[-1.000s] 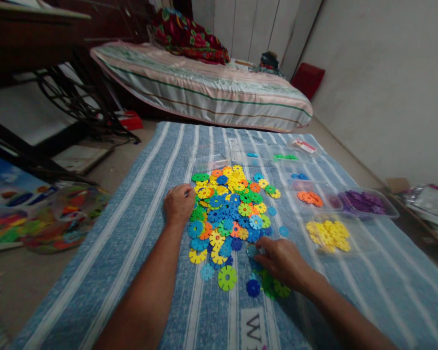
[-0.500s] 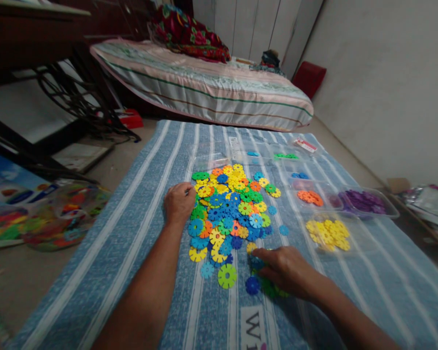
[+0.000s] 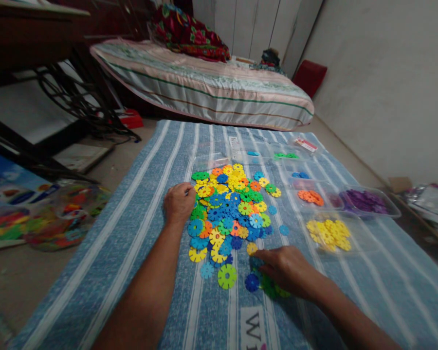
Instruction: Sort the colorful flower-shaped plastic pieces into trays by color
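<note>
The left hand (image 3: 179, 203) rests on the cloth-covered desk (image 3: 131, 209) at the left edge of a heap of slotted plastic discs (image 3: 224, 209), its fingers curled in; whether anything is inside that grip cannot be told. The right hand (image 3: 290, 267) lies low at the heap's near right corner, index finger stretched out to a yellow-orange disc (image 3: 251, 249) and meeting its right rim. The thumb sits below, a little apart from the index finger — whether this grip has hold of a piece under the palm is hidden. A dark blue disc (image 3: 252, 282) lies just below the fingers, and green discs (image 3: 268, 285) show partly from beneath the hand.

The heap spreads across the middle of the desk, with two light-blue discs loose off its right side. Bare striped cloth runs from the left forearm out to the left edge, and another strip parts the heap from the clear tray of yellow discs (image 3: 328, 235). Behind that tray are orange discs (image 3: 310, 197) in another container, and a tub of purple pieces (image 3: 365, 201) at the right edge — whether it overhangs cannot be told. Clear containers line the far end, with the bed (image 3: 204, 92) just beyond that edge.
</note>
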`<action>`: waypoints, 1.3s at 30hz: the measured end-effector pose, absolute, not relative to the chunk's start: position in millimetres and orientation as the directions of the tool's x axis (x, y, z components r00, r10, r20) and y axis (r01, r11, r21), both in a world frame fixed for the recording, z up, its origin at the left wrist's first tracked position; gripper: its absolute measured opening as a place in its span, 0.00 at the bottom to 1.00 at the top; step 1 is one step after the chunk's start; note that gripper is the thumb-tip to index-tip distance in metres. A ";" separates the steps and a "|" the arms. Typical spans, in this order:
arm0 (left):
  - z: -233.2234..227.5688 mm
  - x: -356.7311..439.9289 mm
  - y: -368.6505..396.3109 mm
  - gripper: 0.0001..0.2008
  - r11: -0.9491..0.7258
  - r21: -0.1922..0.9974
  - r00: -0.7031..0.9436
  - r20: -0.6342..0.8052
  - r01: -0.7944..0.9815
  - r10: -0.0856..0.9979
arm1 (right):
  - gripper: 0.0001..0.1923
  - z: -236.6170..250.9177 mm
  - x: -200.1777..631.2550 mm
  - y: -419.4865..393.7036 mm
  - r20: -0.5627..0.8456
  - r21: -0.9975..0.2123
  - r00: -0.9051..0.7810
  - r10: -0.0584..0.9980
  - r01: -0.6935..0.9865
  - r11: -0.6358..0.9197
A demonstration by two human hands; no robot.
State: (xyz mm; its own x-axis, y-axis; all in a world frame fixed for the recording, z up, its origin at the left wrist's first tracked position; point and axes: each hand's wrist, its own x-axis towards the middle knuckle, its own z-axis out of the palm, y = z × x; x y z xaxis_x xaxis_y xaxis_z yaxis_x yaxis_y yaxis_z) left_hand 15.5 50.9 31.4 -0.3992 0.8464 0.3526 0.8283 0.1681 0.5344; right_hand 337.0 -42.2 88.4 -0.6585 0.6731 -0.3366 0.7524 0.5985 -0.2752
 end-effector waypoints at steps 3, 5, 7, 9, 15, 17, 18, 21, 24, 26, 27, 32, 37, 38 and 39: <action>30.9 15.3 50.7 0.12 0.176 0.532 -0.404 0.350 0.828 0.845 | 0.13 89.3 338.2 -41.3 -0.348 -0.295 -0.671 0.655 0.741 0.604; 31.0 15.1 50.3 0.12 0.177 0.525 -0.402 0.352 0.832 0.845 | 0.13 88.6 338.2 -41.1 -0.354 -0.295 -0.670 0.653 0.742 0.602; 31.3 15.0 49.8 0.12 0.171 0.523 -0.396 0.355 0.835 0.847 | 0.11 88.1 337.3 -41.2 -0.366 -0.281 -0.664 0.653 0.747 0.602; 31.7 14.9 49.4 0.12 0.170 0.525 -0.395 0.353 0.834 0.848 | 0.09 88.3 336.1 -41.8 -0.371 -0.272 -0.666 0.647 0.744 0.610; 30.1 12.8 48.9 0.11 0.168 0.526 -0.396 0.359 0.834 0.845 | 0.10 87.1 335.1 -42.8 -0.296 -0.290 -0.697 0.654 0.718 0.633; 28.7 12.0 49.1 0.11 0.158 0.524 -0.392 0.371 0.837 0.842 | 0.10 86.1 334.9 -41.9 -0.277 -0.294 -0.702 0.656 0.712 0.638; 28.1 11.8 49.3 0.11 0.154 0.522 -0.389 0.376 0.839 0.841 | 0.10 86.3 334.6 -41.2 -0.272 -0.296 -0.705 0.655 0.709 0.640; 26.9 11.5 49.7 0.11 0.163 0.522 -0.400 0.380 0.837 0.834 | 0.11 89.9 332.7 -38.1 -0.277 -0.306 -0.710 0.648 0.704 0.641; 26.1 11.0 50.0 0.11 0.175 0.529 -0.412 0.372 0.830 0.832 | 0.12 95.4 329.4 -31.9 -0.277 -0.327 -0.717 0.640 0.696 0.639; 25.4 10.2 50.0 0.11 0.171 0.532 -0.411 0.373 0.829 0.832 | 0.12 97.9 326.4 -22.6 -0.268 -0.328 -0.725 0.635 0.688 0.647; 25.1 9.7 50.0 0.11 0.166 0.532 -0.409 0.379 0.830 0.830 | 0.12 99.1 324.7 -15.1 -0.258 -0.319 -0.729 0.635 0.684 0.656; 25.4 6.9 49.0 0.12 0.149 0.538 -0.401 0.388 0.830 0.830 | 0.13 118.8 313.6 59.0 -0.081 -0.169 -0.659 0.748 0.748 0.641; 27.1 5.9 47.2 0.11 0.166 0.527 -0.407 0.381 0.833 0.831 | 0.19 163.6 302.8 140.6 0.392 -0.093 -0.295 0.871 0.929 0.357; 27.1 6.0 47.0 0.11 0.164 0.527 -0.406 0.384 0.834 0.829 | 0.21 168.4 301.4 146.9 0.444 -0.108 -0.246 0.862 0.940 0.323; 27.0 6.1 46.9 0.11 0.162 0.527 -0.405 0.386 0.834 0.828 | 0.22 170.1 300.3 148.7 0.468 -0.124 -0.224 0.855 0.941 0.315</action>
State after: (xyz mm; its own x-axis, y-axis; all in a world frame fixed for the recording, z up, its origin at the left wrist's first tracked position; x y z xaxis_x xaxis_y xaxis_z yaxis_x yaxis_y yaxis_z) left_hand 6.1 46.9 27.0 -0.4054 0.8285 0.3865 0.8340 0.1620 0.5274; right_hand 300.3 148.7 170.1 -0.2242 0.8546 0.4685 0.9409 0.3150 -0.1243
